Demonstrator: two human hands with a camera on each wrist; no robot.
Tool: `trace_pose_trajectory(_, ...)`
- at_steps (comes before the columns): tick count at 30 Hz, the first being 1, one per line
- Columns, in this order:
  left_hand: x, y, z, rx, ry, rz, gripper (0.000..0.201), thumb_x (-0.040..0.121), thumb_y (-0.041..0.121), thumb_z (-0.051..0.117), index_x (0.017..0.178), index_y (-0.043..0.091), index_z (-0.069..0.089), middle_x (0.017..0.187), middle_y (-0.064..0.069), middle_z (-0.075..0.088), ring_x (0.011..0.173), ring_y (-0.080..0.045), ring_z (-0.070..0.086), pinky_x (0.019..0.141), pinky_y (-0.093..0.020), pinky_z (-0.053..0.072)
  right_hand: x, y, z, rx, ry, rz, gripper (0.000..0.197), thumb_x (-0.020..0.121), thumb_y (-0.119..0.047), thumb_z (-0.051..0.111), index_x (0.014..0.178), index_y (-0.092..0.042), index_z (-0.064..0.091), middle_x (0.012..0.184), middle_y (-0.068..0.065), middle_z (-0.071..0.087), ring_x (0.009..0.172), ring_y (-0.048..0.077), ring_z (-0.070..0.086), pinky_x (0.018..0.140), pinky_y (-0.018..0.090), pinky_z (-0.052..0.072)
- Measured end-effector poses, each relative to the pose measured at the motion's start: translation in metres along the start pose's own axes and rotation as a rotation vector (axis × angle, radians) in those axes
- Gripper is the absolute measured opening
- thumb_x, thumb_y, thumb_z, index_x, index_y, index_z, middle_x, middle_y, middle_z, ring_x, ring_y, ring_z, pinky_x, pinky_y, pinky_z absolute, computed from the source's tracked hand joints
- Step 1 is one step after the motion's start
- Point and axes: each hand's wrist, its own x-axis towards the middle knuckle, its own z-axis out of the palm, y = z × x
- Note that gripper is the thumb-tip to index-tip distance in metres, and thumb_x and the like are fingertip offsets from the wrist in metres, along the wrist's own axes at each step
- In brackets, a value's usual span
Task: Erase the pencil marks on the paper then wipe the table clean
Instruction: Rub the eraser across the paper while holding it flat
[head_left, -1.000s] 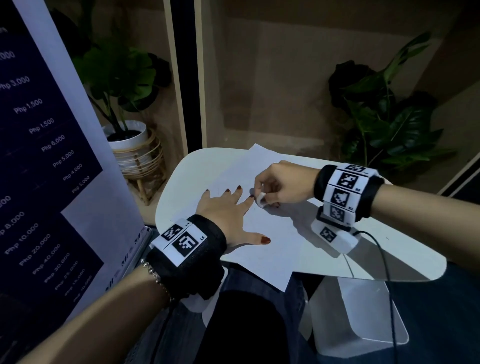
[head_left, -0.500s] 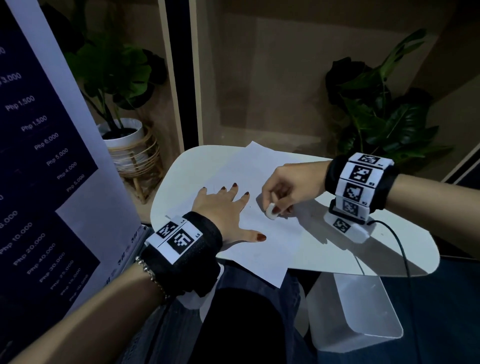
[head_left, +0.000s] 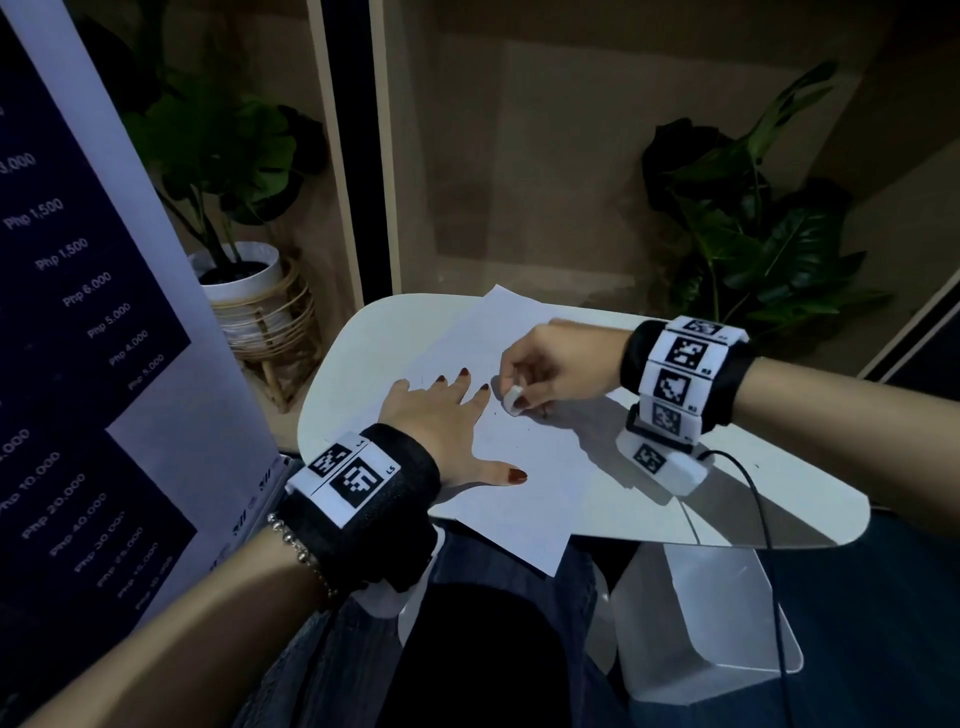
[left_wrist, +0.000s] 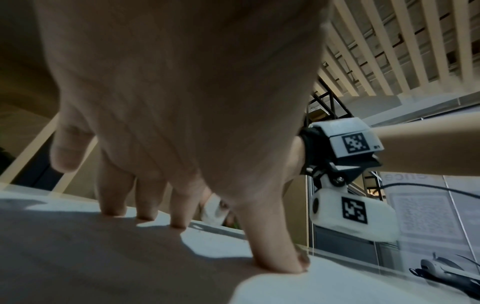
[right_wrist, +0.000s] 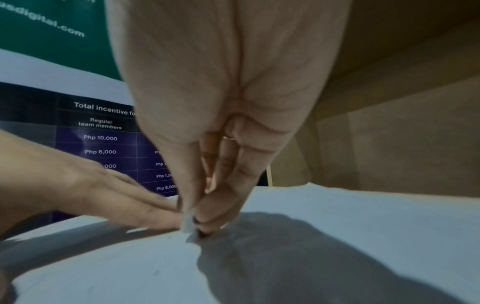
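Observation:
A white sheet of paper (head_left: 524, 467) lies on the small white table (head_left: 769, 499), one corner hanging over the near edge. My left hand (head_left: 441, 415) lies flat on the paper with fingers spread, pressing it down; the left wrist view shows the fingertips (left_wrist: 280, 261) on the sheet. My right hand (head_left: 550, 364) pinches a small white eraser (head_left: 513, 398) between thumb and fingers, its tip on the paper just right of the left index finger. The eraser (right_wrist: 187, 223) also shows in the right wrist view. Faint specks dot the paper nearby.
A tall printed banner (head_left: 78, 364) stands close on the left. A potted plant in a rattan stand (head_left: 254, 312) sits behind the table's left end, another plant (head_left: 748, 228) at the back right. A cable (head_left: 753, 499) trails from the right wrist camera across the table.
The right hand with the eraser slid right and toward me, then back left toward the left index finger. The left hand stayed flat on the paper.

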Motion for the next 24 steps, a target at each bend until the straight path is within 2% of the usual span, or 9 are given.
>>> trace_pose_trajectory(2, 0.0, 0.0, 0.0, -0.004, -0.003, 0.001, 0.105, 0.078, 0.087, 0.03, 0.157, 0.027, -0.005, 0.164, 0.002, -0.009, 0.152, -0.021, 0.004, 0.12, -0.048, 0.007, -0.006, -0.002, 0.001, 0.072, -0.108, 0.002, 0.005, 0.088, -0.018, 0.07, 0.093, -0.02, 0.071, 0.075, -0.006, 0.073, 0.065, 0.005, 0.066, 0.077, 0.023, 0.054)
trace_pose_trajectory(5, -0.001, 0.0, 0.0, -0.004, 0.0, 0.003, 0.106, 0.078, 0.087, 0.03, 0.157, 0.026, -0.005, 0.164, 0.001, -0.01, 0.152, -0.02, 0.004, 0.12, -0.047, 0.008, -0.017, -0.005, -0.006, 0.18, -0.304, 0.004, 0.007, 0.088, -0.01, 0.072, 0.095, -0.011, 0.073, 0.077, 0.003, 0.074, 0.065, 0.013, 0.068, 0.069, 0.018, 0.053)
trace_pose_trajectory(6, -0.001, 0.0, 0.0, -0.005, 0.004, 0.003, 0.106, 0.078, 0.087, 0.03, 0.157, 0.026, -0.005, 0.164, 0.001, -0.01, 0.152, -0.02, 0.004, 0.12, -0.047, 0.008, -0.02, -0.005, -0.006, 0.165, -0.295, 0.008, 0.006, 0.088, -0.012, 0.072, 0.095, -0.012, 0.073, 0.077, 0.002, 0.075, 0.065, 0.011, 0.068, 0.069, 0.018, 0.053)
trace_pose_trajectory(8, -0.001, 0.0, -0.001, -0.007, 0.007, 0.002, 0.106, 0.079, 0.086, 0.031, 0.157, 0.025, -0.005, 0.164, 0.001, -0.009, 0.152, -0.02, 0.005, 0.12, -0.047, 0.008, -0.023, -0.005, -0.001, 0.102, -0.172, 0.029, 0.005, 0.088, -0.02, 0.073, 0.092, -0.017, 0.072, 0.076, -0.003, 0.075, 0.064, 0.004, 0.066, 0.073, 0.019, 0.053)
trace_pose_trajectory(10, -0.001, 0.001, -0.001, -0.004, 0.0, -0.001, 0.105, 0.079, 0.086, 0.031, 0.157, 0.026, -0.005, 0.164, 0.0, -0.009, 0.152, -0.021, 0.005, 0.12, -0.047, 0.008, -0.03, -0.007, 0.008, 0.096, -0.071, 0.05, 0.008, 0.089, -0.023, 0.073, 0.09, -0.017, 0.068, 0.075, -0.005, 0.075, 0.063, 0.002, 0.066, 0.074, 0.022, 0.053)
trace_pose_trajectory(14, 0.0, 0.002, -0.001, 0.01, -0.015, 0.01, 0.101, 0.078, 0.087, 0.029, 0.156, 0.035, -0.007, 0.164, -0.003, -0.01, 0.152, -0.024, 0.005, 0.12, -0.049, 0.008, -0.046, -0.017, 0.019, 0.21, -0.159, 0.004, 0.003, 0.092, -0.018, 0.069, 0.093, -0.015, 0.067, 0.072, -0.001, 0.073, 0.066, 0.011, 0.069, 0.071, 0.021, 0.054)
trace_pose_trajectory(16, 0.0, 0.001, -0.001, 0.015, -0.022, 0.023, 0.1, 0.075, 0.089, 0.03, 0.154, 0.041, -0.008, 0.164, -0.005, -0.01, 0.151, -0.027, 0.005, 0.119, -0.051, 0.007, -0.047, -0.013, 0.018, 0.123, -0.123, 0.005, 0.004, 0.092, -0.018, 0.067, 0.095, -0.019, 0.068, 0.073, -0.005, 0.071, 0.066, 0.005, 0.065, 0.071, 0.02, 0.052)
trace_pose_trajectory(19, -0.001, 0.0, -0.002, 0.026, -0.041, 0.036, 0.104, 0.071, 0.092, 0.033, 0.153, 0.045, -0.01, 0.164, -0.006, -0.012, 0.151, -0.028, 0.005, 0.119, -0.052, 0.006, -0.046, -0.008, 0.018, -0.009, 0.018, 0.046, 0.004, 0.091, -0.021, 0.067, 0.094, -0.023, 0.067, 0.072, -0.011, 0.068, 0.064, -0.001, 0.059, 0.062, 0.01, 0.039)
trace_pose_trajectory(24, 0.0, 0.001, 0.0, 0.026, -0.034, 0.026, 0.107, 0.067, 0.094, 0.032, 0.152, 0.046, -0.012, 0.164, -0.006, -0.012, 0.151, -0.029, 0.005, 0.119, -0.053, 0.006, -0.05, -0.02, 0.025, 0.049, -0.064, -0.054, 0.002, 0.092, -0.019, 0.067, 0.094, -0.019, 0.066, 0.068, -0.016, 0.062, 0.062, -0.002, 0.057, 0.063, 0.008, 0.038)
